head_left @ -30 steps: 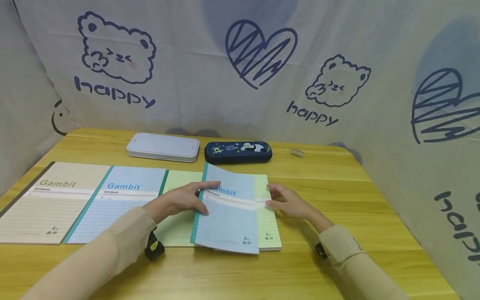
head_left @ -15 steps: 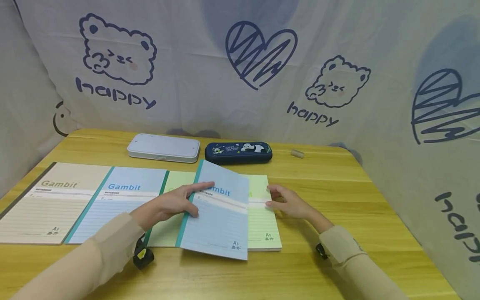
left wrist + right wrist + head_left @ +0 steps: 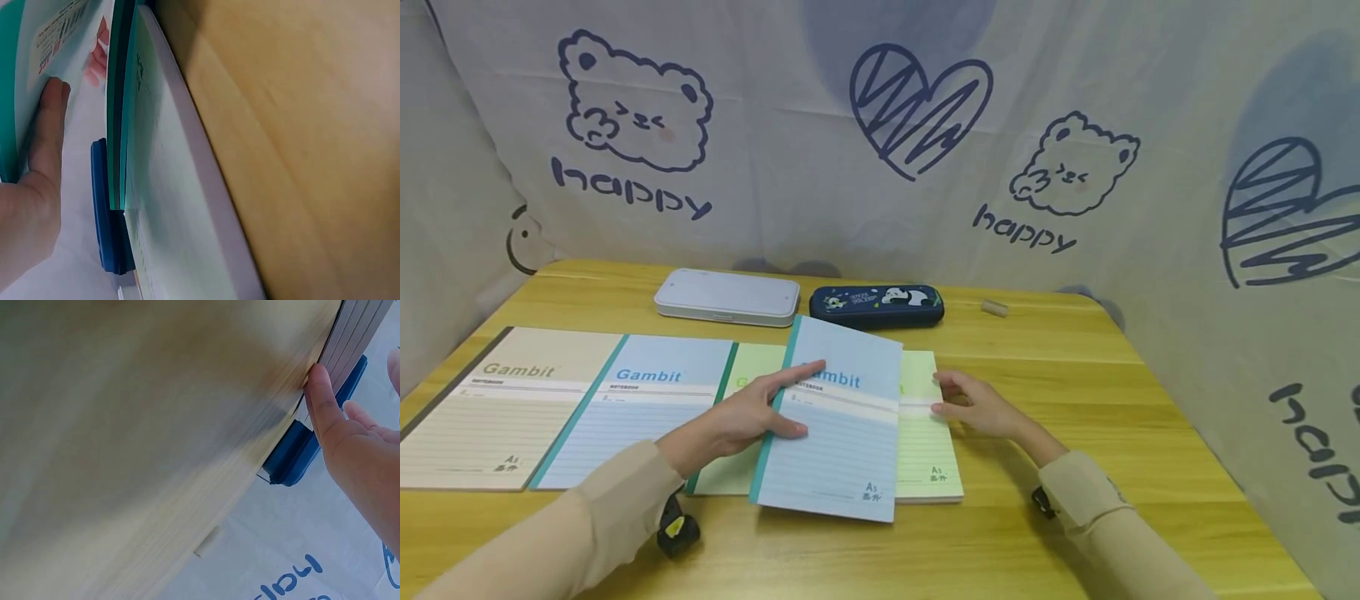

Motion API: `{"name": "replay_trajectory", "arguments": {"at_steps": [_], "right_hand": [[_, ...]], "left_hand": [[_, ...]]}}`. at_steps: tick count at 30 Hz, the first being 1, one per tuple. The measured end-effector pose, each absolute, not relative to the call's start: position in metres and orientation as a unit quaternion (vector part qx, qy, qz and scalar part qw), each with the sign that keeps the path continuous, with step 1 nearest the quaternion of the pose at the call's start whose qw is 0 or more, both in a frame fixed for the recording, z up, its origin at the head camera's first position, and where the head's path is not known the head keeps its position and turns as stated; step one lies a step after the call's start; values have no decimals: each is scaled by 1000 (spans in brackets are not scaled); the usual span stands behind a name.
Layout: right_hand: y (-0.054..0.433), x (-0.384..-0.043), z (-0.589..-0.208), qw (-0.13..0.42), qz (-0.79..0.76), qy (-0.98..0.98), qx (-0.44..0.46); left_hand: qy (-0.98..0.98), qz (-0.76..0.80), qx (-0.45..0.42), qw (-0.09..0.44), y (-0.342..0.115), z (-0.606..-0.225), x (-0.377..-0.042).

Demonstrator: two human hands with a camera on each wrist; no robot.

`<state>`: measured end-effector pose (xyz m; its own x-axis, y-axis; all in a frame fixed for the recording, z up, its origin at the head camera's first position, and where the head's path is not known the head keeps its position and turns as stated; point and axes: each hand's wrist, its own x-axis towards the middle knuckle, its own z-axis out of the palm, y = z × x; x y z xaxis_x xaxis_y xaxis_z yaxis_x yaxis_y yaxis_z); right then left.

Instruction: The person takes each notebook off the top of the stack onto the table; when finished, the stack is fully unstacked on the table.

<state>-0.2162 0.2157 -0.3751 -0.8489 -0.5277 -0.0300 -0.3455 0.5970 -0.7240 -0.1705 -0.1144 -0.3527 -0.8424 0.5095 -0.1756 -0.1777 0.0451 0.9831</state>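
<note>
My left hand (image 3: 741, 417) grips a light-blue notebook (image 3: 835, 467) by its teal spine, thumb on the cover and the other fingers underneath. The notebook is raised and tilted, with a barcode label (image 3: 56, 34) on its underside in the left wrist view. Beneath it lies a pile of notebooks topped by a green one (image 3: 928, 450). At that pile's right edge rests my right hand (image 3: 981, 404), its fingertips against the stacked page edges (image 3: 350, 337) in the right wrist view. Another green notebook (image 3: 730, 467) is partly hidden behind my left hand.
Left of these, a beige notebook (image 3: 482, 425) and a blue notebook (image 3: 625, 425) lie side by side. Along the back stand a white case (image 3: 726, 296), a navy panda pencil case (image 3: 876, 307) and a small tan piece (image 3: 995, 307). A printed cloth (image 3: 805, 200) hangs behind the table (image 3: 1075, 367).
My left hand has drawn the blue notebook leftward and up off the pile, uncovering more of the green cover. The right hand has stayed at the pile's edge.
</note>
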Motion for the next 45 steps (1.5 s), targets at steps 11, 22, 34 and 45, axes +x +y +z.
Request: {"name": "replay_trajectory", "arguments": {"at_steps": [11,22,34,45], "right_hand": [[211,-209,-367,124,-388,878,-252],[213,-211,-370,119,-372,884,-255],[201,-196,-348,122,-374,882,-258],[214,-214,-375,120,-375,883,-254]], "left_hand": [[718,625,182,247,-137,-341,-157],[734,569,274,251,-172,-336,-148],[738,583,220,258,-189,-342,-139],[762,558,226,239,-205,-350,-135]]}}
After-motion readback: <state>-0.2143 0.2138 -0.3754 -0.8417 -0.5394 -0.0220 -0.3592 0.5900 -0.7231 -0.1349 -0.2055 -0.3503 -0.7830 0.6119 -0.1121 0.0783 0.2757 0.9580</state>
